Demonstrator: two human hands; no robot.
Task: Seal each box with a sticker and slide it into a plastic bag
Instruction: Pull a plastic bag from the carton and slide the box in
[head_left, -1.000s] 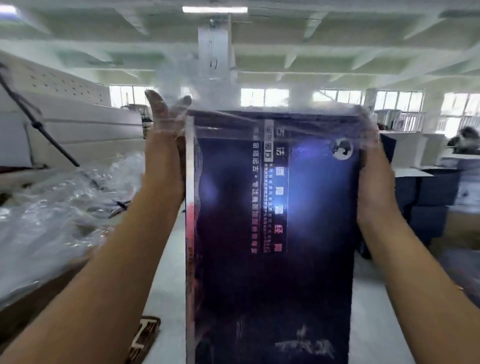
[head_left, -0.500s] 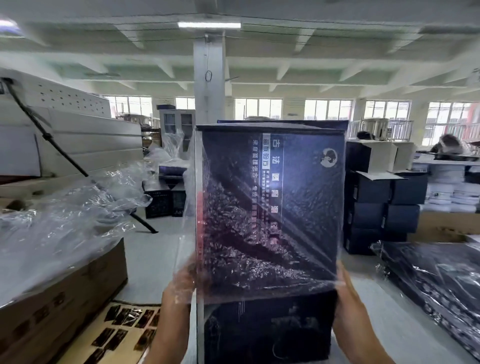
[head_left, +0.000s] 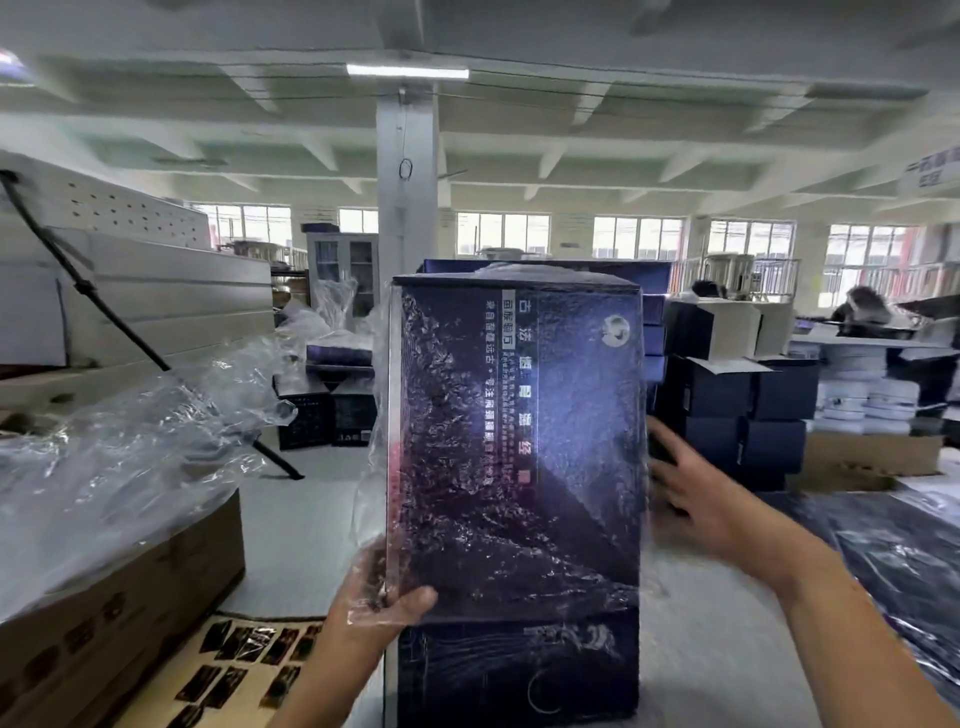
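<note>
Standing upright, box (head_left: 519, 441) gripped low by left hand (head_left: 384, 603); right hand (head_left: 696, 499) alongside.

1. White pillar (head_left: 408, 208) centre back; strip light (head_left: 408, 71) on ceiling above it.
2. Windows (head_left: 636, 236) along far wall; glass-door cabinet (head_left: 343, 270) left of pillar.
3. Brown carton (head_left: 130, 597) at bench (head_left: 701, 623) left edge.
4. Two black crates (head_left: 327, 421) on floor beyond.

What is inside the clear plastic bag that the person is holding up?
A tall dark blue printed cardboard box fills the clear plastic bag; its lower end sticks out below the bag's open edge. The left hand pinches bag and box. The box's contents are hidden.
</note>
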